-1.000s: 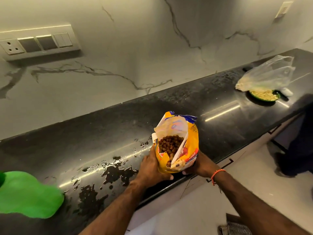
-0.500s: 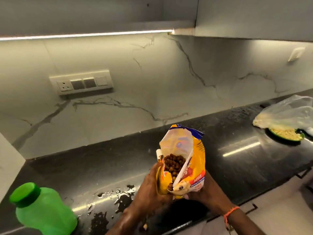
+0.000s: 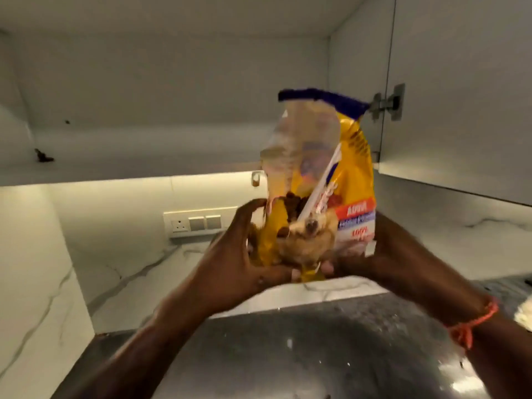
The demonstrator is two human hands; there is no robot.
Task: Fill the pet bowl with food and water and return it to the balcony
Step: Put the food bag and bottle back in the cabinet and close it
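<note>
An open wall cabinet (image 3: pixel 172 90) is filling the upper part of the view, its door (image 3: pixel 460 90) swung out to the right on a metal hinge (image 3: pixel 387 102). Below it a marbled backsplash (image 3: pixel 121 249) is carrying a switch and socket panel (image 3: pixel 198 222), and the dark, wet-looking tabletop (image 3: pixel 288 349) is stretching across the bottom.

The pet bowl is not appearing anywhere in this view, so whether it is holding food or water cannot be told. Judging by the open cabinet right behind the bag, the food step is probably finished and the bag is being put away; water and the trip to the balcony would then be what is left, though this is only a reading of the scene.

The yellow pet food bag (image 3: pixel 339 191) is being held upright in the air in front of the cabinet opening, well above the tabletop, its torn top gaping and brown kibble (image 3: pixel 293 203) showing inside.

Both forearms are reaching up and forward from the lower corners. The left hand (image 3: pixel 233 266) is cupping the bag's left side and base, its fingers (image 3: pixel 247 208) curled round the edge. The right hand (image 3: pixel 385 254), with an orange thread band (image 3: pixel 472 323) at the wrist, is gripping the right side; most of its fingers are hidden behind the bag.
</note>
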